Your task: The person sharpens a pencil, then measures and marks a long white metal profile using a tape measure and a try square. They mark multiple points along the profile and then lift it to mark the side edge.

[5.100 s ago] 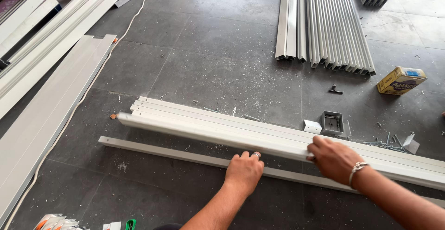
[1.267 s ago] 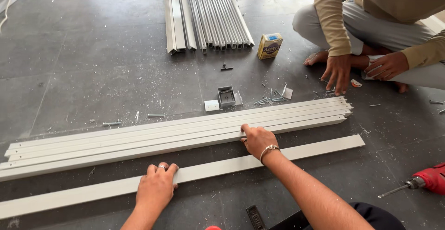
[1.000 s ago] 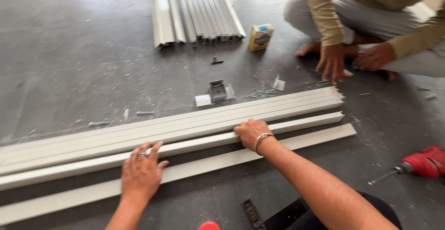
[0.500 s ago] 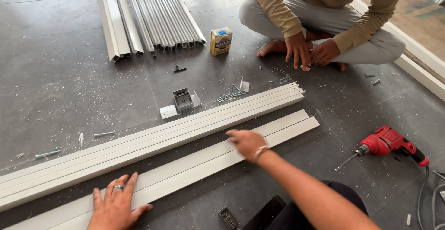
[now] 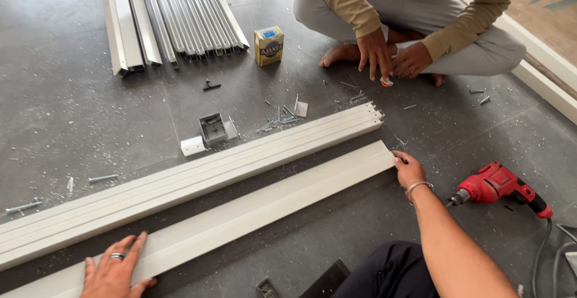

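Observation:
A flat white strip lies diagonally on the grey floor, nearest me. My left hand, with a ring on it, rests flat and spread on its near left part. My right hand, a bracelet at the wrist, curls around the strip's right end. Just beyond lies a bundle of long white profiles, parallel to the strip and touched by neither hand.
A red power drill with its cord lies right of my right hand. A seated person handles a small part on the floor. A small yellow box, a stack of metal profiles, brackets and loose screws lie beyond.
My view swung to the right. The right hand slid along the strip to its right end. The left hand dropped from the profile bundle onto the strip's near left part.

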